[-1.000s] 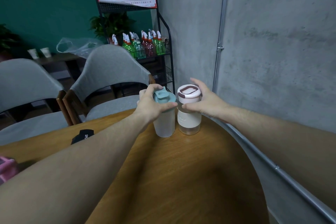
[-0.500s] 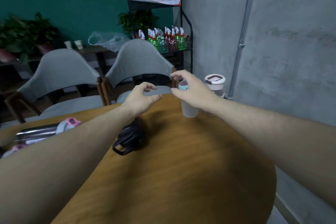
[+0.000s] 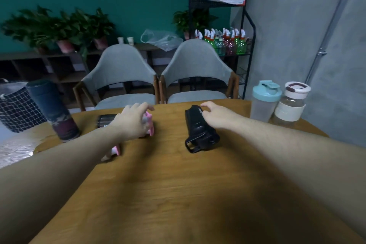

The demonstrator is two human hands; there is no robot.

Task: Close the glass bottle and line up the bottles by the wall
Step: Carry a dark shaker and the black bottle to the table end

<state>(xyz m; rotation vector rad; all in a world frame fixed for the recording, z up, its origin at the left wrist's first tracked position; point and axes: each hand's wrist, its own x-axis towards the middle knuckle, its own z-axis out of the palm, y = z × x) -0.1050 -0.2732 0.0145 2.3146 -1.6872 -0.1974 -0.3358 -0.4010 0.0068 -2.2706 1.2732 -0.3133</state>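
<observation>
The glass bottle [image 3: 291,105] with a white and maroon lid stands capped at the table's far right, by the grey wall. Beside it on the left stands a frosted shaker [image 3: 264,101] with a teal lid. A black bottle [image 3: 200,130] lies on its side mid-table; my right hand [image 3: 215,116] hovers over its far end, fingers apart. A steel bottle with a pink lid [image 3: 105,120] lies on its side to the left; my left hand [image 3: 131,121] rests over its pink end, fingers spread. A dark tall bottle [image 3: 53,109] stands at far left.
The wooden table [image 3: 178,184] has a rounded far edge. Two grey chairs [image 3: 196,69] face it from behind. A checked basket [image 3: 17,111] sits at the far left. A black rack [image 3: 223,43] of spray bottles stands by the wall.
Both hands have left the shaker and glass bottle and swung left. My right hand now hovers over the black bottle and my left over the pink-lidded one. The view has turned left.
</observation>
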